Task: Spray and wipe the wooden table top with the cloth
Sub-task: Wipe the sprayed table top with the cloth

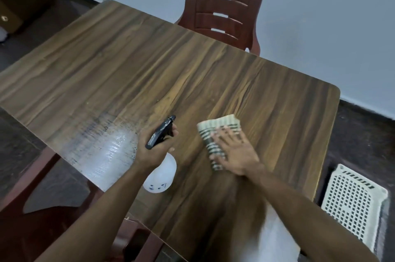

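The wooden table top (175,64) fills the middle of the view. My left hand (150,147) grips a spray bottle (160,174) with a white body and a black trigger head, held just above the table near its front edge. My right hand (234,150) lies flat, fingers spread, on a folded cloth (215,131) with dark and pale stripes, pressing it onto the wood. A shiny wet patch (106,148) shows on the table to the left of the bottle.
A reddish-brown plastic chair (224,5) stands at the table's far side against a pale wall. A white perforated plastic crate (352,201) sits on the dark floor at the right. Another reddish chair (32,197) shows at the lower left.
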